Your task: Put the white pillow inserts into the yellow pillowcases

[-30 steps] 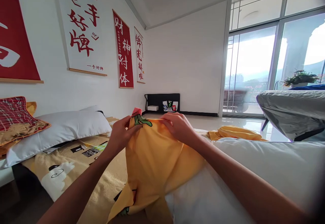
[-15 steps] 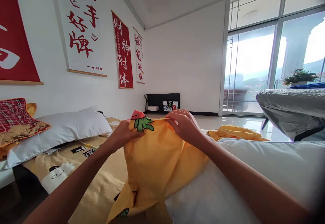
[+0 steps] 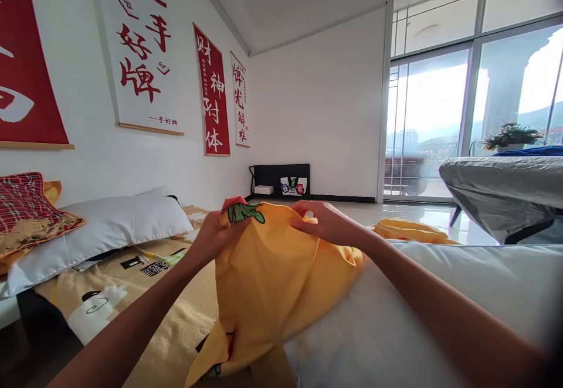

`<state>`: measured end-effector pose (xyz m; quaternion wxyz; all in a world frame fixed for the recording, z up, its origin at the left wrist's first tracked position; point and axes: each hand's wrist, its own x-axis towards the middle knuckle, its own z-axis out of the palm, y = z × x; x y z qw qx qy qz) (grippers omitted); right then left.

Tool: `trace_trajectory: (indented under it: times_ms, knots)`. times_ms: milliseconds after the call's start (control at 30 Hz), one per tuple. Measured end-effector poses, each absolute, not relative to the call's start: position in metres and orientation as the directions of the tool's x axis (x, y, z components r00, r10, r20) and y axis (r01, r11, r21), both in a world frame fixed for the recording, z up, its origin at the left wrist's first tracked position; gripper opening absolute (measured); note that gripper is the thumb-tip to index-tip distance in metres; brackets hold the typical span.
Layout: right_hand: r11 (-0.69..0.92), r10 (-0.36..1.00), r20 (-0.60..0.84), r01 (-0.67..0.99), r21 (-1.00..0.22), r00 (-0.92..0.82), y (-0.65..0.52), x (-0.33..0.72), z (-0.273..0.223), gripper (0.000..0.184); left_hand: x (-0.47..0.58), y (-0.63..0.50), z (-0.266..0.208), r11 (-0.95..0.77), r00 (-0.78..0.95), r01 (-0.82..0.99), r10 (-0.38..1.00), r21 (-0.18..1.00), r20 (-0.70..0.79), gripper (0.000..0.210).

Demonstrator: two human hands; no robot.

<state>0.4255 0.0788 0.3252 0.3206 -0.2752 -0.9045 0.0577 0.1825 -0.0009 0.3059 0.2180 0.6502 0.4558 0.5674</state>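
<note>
Yellow cloth (image 3: 264, 271) hangs in the middle, held up between both hands so that its top edge stands clear and the rest drops in loose folds toward the bed. The left hand (image 3: 210, 237) grasps the corner printed in red and green, thumb laid over the front, probably to anchor that end. The right hand (image 3: 328, 224) pinches the same upper edge farther along, thumb below and fingers above, which seems meant to keep the fabric lifted and spread. On its right side the fabric meets a big white pillow (image 3: 461, 276) lying under the right forearm; whether any of the pillow sits inside the cloth cannot be told. Half a second ago the stretch between the hands was straighter; now it bulges upward, the printed corner is tucked more into the left palm, and small creases bunch near the right wrist. Beneath lies a tan sheet (image 3: 162, 312), and beyond the left hand rest another pillow (image 3: 127, 218) and a checked cushion (image 3: 26, 197), likely pushed aside for working room. Past the right arm lies a crumpled orange-yellow piece of fabric (image 3: 413, 231), with a covered table (image 3: 488, 183) farther off.
</note>
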Motion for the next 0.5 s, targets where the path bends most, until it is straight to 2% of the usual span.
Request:
trace_trajectory:
  times_ms: [100, 200, 267, 367, 433, 500]
  knots:
    - [0.831, 0.546, 0.433, 0.532, -0.166, -0.718, 0.085, 0.432, 0.314, 0.026, 0.18, 0.0, 0.309, -0.528, -0.087, 0.496, 0.76, 0.69, 0.644, 0.028]
    - [0.848, 0.508, 0.4, 0.526, -0.074, -0.763, 0.094, 0.433, 0.304, 0.033, 0.175, 0.004, 0.31, -0.51, -0.143, 0.484, 0.755, 0.71, 0.64, 0.029]
    - [0.819, 0.544, 0.462, 0.563, -0.111, -0.7, 0.103, 0.434, 0.302, 0.033, 0.171, 0.01, 0.308, -0.481, -0.222, 0.389, 0.778, 0.785, 0.587, 0.032]
    - [0.743, 0.6, 0.61, 0.643, -0.186, -0.517, 0.113, 0.439, 0.308, 0.033, 0.162, 0.02, 0.304, -0.461, -0.272, 0.197, 0.822, 0.865, 0.5, 0.036]
    - [0.7, 0.59, 0.686, 0.693, -0.173, -0.425, 0.114, 0.444, 0.317, 0.035, 0.157, 0.025, 0.303, -0.428, -0.258, 0.089, 0.862, 0.899, 0.436, 0.037]
    - [0.635, 0.55, 0.753, 0.766, -0.096, -0.362, 0.111, 0.448, 0.325, 0.037, 0.153, 0.028, 0.305, -0.393, -0.255, -0.002, 0.889, 0.92, 0.38, 0.038]
